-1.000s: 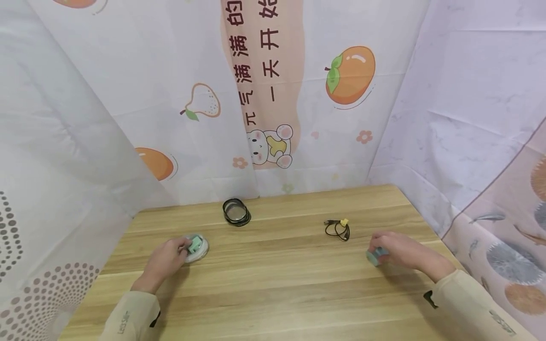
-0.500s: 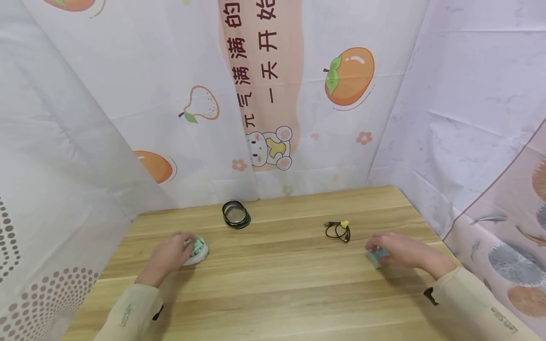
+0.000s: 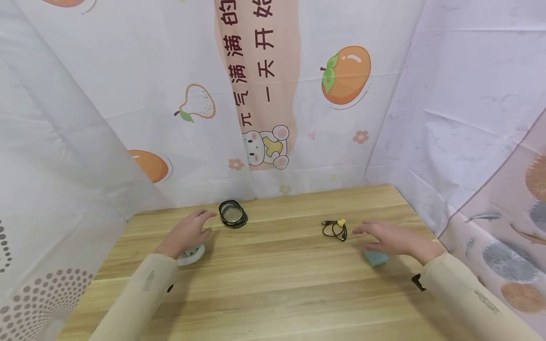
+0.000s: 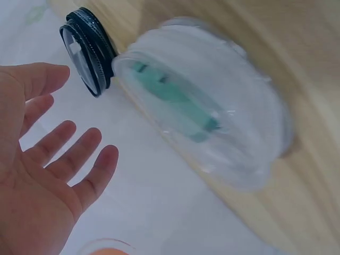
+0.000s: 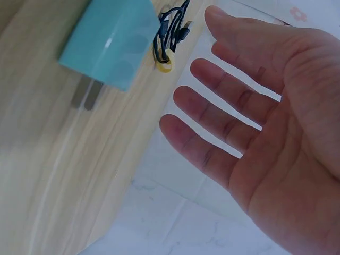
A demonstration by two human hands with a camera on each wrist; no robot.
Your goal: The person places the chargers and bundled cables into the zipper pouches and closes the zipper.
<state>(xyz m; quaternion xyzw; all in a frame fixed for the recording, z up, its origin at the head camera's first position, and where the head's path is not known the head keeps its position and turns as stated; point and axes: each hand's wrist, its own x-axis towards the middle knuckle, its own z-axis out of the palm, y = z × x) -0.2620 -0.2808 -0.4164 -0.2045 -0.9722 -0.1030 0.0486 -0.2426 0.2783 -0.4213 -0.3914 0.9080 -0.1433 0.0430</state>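
My left hand (image 3: 186,233) has its fingers extended and holds nothing. Just beyond its fingertips is a black-rimmed round case (image 3: 232,214) with a see-through face. A white, see-through round case (image 4: 212,111) with green pieces showing inside lies on the table under the left wrist, partly hidden in the head view. On the other side, my right hand (image 3: 386,238) spreads its fingers, also holding nothing. Below its palm sits a teal power adapter (image 5: 109,42) with two metal prongs. A coiled black cable (image 5: 171,32) with a yellow tie lies beyond the right fingertips.
The wood-grain table (image 3: 273,284) carries these things. Printed cloth (image 3: 196,156) hangs at its back edge, with more fabric (image 3: 431,118) on the right side and on the left.
My left hand has left the white case and moved forward and right, toward the black-rimmed case. The right hand has let go of the teal adapter and shifted slightly left toward the cable.
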